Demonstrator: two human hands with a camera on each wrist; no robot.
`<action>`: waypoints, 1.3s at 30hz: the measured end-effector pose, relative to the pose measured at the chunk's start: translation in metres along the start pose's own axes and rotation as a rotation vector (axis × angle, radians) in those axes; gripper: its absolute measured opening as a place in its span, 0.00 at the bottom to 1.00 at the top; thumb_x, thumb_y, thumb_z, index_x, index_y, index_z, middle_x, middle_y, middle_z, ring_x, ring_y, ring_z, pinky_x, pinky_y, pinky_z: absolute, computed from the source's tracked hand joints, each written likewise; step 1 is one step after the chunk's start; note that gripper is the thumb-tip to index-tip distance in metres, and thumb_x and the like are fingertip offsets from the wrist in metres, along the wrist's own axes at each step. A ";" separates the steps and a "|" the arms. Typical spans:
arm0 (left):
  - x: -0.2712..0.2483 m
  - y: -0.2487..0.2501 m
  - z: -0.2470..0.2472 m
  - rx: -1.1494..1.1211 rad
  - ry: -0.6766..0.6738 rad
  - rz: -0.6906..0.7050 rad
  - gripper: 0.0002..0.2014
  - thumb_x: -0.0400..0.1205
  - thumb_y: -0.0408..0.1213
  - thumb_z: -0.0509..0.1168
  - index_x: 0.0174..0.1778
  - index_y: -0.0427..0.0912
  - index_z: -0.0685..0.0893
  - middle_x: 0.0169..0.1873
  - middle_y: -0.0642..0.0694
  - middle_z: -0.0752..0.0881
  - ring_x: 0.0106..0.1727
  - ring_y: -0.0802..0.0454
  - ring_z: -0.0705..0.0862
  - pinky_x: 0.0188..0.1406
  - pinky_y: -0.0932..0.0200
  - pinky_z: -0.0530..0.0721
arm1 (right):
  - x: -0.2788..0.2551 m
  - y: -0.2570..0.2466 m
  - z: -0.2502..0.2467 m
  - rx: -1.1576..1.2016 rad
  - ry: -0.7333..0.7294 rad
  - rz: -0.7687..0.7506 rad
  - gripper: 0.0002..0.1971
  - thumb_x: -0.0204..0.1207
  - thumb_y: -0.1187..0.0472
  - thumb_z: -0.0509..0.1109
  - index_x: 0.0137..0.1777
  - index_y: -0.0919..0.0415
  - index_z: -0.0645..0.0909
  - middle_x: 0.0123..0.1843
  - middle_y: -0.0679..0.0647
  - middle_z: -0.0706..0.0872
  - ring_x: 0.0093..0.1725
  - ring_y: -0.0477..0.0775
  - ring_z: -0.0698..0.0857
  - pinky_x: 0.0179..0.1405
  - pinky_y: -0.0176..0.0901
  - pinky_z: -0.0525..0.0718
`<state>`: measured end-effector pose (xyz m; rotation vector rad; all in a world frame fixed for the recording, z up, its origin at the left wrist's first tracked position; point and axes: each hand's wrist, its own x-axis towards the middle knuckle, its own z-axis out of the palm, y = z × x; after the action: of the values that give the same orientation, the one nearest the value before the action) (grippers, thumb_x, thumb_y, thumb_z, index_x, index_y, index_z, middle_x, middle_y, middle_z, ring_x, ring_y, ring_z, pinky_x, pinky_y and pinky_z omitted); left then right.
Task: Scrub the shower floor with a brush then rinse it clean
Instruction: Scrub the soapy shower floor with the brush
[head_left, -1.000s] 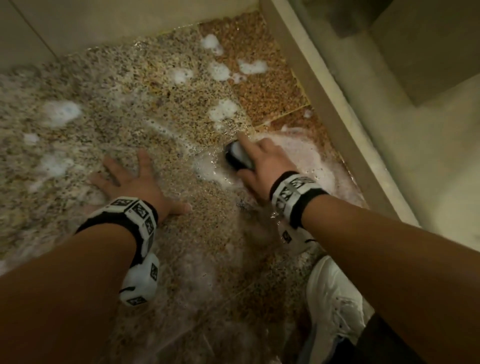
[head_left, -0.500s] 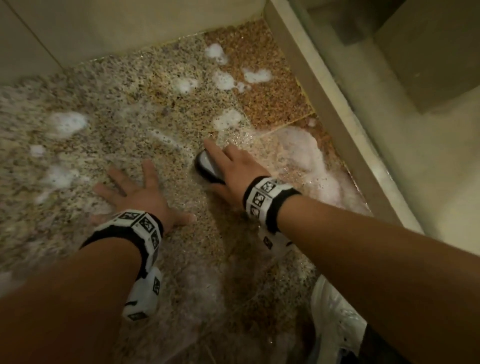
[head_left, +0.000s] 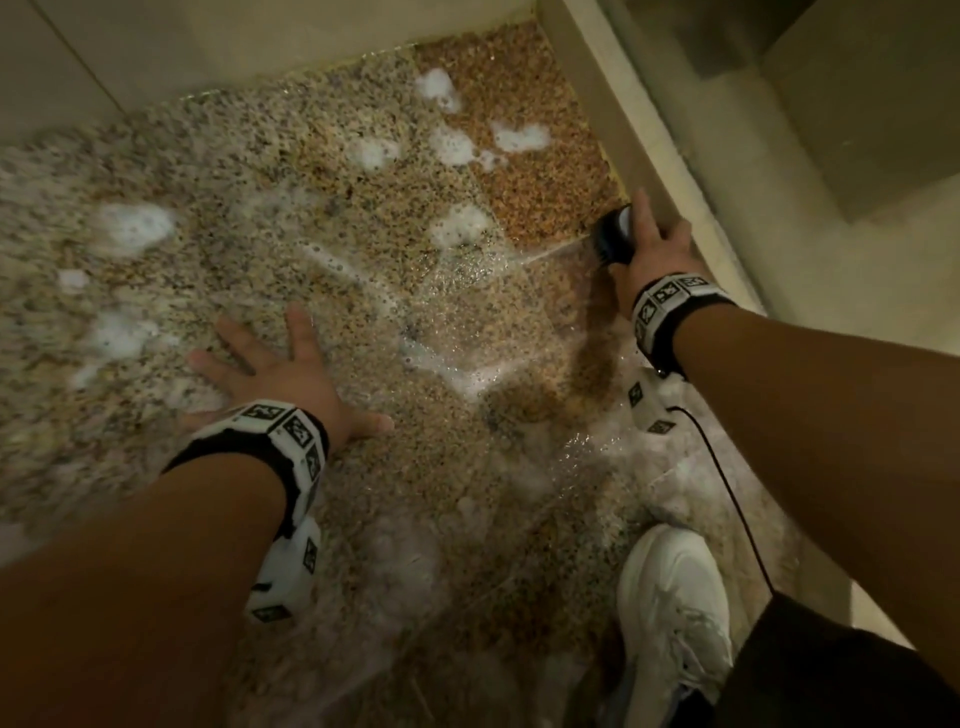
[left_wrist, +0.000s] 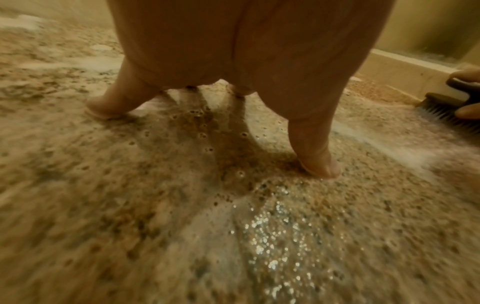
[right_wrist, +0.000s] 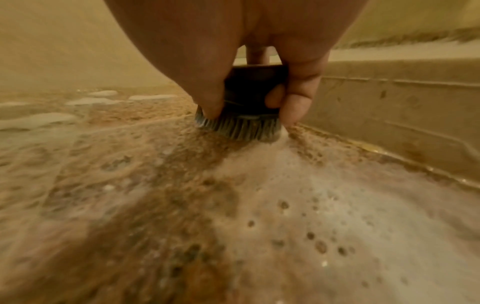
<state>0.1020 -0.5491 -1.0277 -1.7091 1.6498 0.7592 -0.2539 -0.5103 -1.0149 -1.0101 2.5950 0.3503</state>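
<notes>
Under my right hand (head_left: 657, 244), the fingers (right_wrist: 298, 96) curl round the dark scrub brush (right_wrist: 246, 105), its bristles pressed on the wet speckled shower floor (head_left: 363, 249), hard against the beige curb (head_left: 644, 130). My left hand (head_left: 283, 371) lies flat well to the side, fingers (left_wrist: 315, 150) spread on the floor among foam patches (head_left: 457, 226).

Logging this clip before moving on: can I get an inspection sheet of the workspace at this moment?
Surface: speckled shower floor, wet, foam patches.
Job's things: brush, bristles down on the floor beside the curb.
Clutter: nothing seen.
Hands: right hand grips the brush; left hand spread flat on the floor.
Cables: thin black cable from the right wrist.
Surroundings: pale wall; white shoe.
</notes>
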 end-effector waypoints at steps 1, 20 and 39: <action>0.000 0.000 0.000 0.001 -0.001 0.001 0.80 0.53 0.79 0.76 0.81 0.60 0.19 0.81 0.32 0.20 0.83 0.19 0.32 0.75 0.14 0.60 | 0.002 0.002 0.000 -0.004 0.006 0.012 0.44 0.88 0.51 0.64 0.87 0.34 0.31 0.88 0.59 0.51 0.71 0.81 0.76 0.63 0.71 0.84; -0.007 -0.001 0.002 -0.022 0.011 0.024 0.77 0.57 0.76 0.78 0.83 0.62 0.22 0.81 0.36 0.19 0.83 0.21 0.30 0.75 0.14 0.56 | -0.062 -0.016 0.033 0.170 0.000 -0.083 0.42 0.88 0.44 0.59 0.89 0.44 0.32 0.89 0.64 0.55 0.69 0.72 0.81 0.54 0.56 0.81; -0.001 -0.001 0.002 -0.020 0.007 0.020 0.80 0.53 0.78 0.76 0.80 0.61 0.18 0.79 0.34 0.17 0.82 0.19 0.29 0.74 0.12 0.57 | 0.006 0.003 -0.029 -0.040 0.117 -0.136 0.30 0.90 0.55 0.61 0.86 0.34 0.54 0.85 0.70 0.54 0.61 0.80 0.82 0.62 0.64 0.85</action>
<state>0.1030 -0.5467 -1.0283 -1.7125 1.6717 0.7826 -0.2664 -0.5216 -0.9901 -1.2480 2.6123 0.3186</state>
